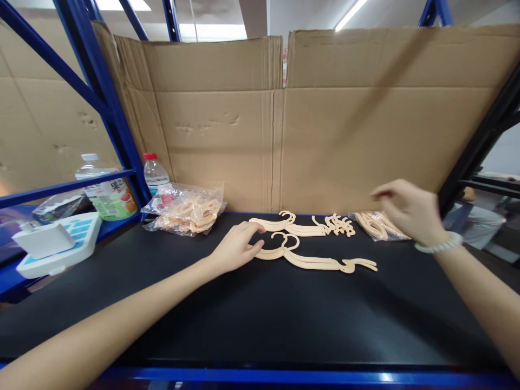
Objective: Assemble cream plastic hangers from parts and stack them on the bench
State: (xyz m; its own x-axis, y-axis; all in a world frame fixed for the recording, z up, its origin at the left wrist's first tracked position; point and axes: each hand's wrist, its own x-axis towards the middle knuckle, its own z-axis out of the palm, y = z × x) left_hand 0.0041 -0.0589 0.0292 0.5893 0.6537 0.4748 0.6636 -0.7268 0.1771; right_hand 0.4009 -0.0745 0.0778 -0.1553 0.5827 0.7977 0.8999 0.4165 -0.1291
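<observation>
Cream plastic hangers lie on a black shelf top (pixel 260 319). My left hand (pixel 238 246) rests on the left end of the near hanger pair (pixel 312 260), fingers pinching its tip. A second stack of hangers (pixel 300 225) lies just behind. My right hand (pixel 408 208) hovers above the shelf at the right, fingers loosely curled with nothing visible in them, next to a small clear bag of hangers (pixel 377 225). A bead bracelet sits on that wrist.
A larger clear bag of hangers (pixel 189 211) lies at the back left. Cardboard sheets (pixel 284 119) wall the back. Blue rack posts (pixel 101 92) stand left, with two bottles (pixel 154 173) and a white-blue device (pixel 57 244) on the neighbouring shelf.
</observation>
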